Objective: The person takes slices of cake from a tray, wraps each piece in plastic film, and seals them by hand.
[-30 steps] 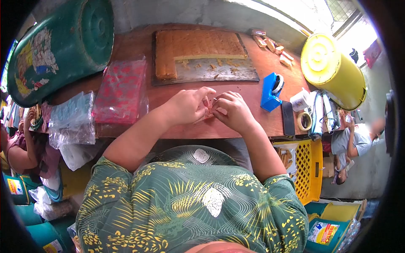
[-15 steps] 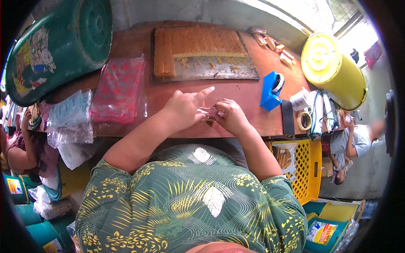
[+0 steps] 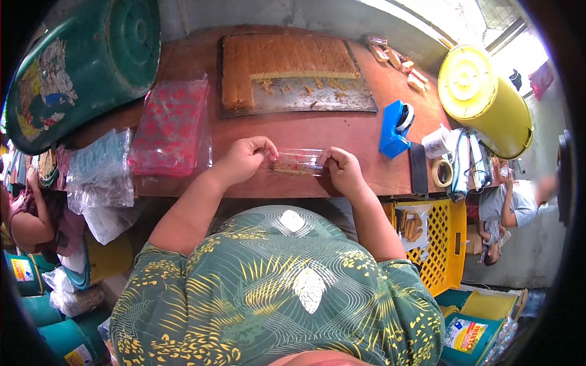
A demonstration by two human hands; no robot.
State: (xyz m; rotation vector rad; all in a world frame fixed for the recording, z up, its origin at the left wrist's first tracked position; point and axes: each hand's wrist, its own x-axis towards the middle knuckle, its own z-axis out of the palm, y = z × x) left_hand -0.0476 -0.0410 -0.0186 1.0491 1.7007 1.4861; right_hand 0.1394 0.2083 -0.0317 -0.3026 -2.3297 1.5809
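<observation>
Fingers of left hand and right hand pinching opposite ends of a clear wrapper, above the table's near edge, contents blurred by glare, near-right bucket label too small to read surely

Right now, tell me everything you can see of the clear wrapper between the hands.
The wrapper is glossy, see-through film, apparently plastic, with small reddish marks. It lies lengthwise from hand to hand, over the near part of the table: the left hand grips its left end, the right hand its right. Something golden-brown shows along its lower edge, too blurred to name. Whether it touches the table cannot be told.
</observation>
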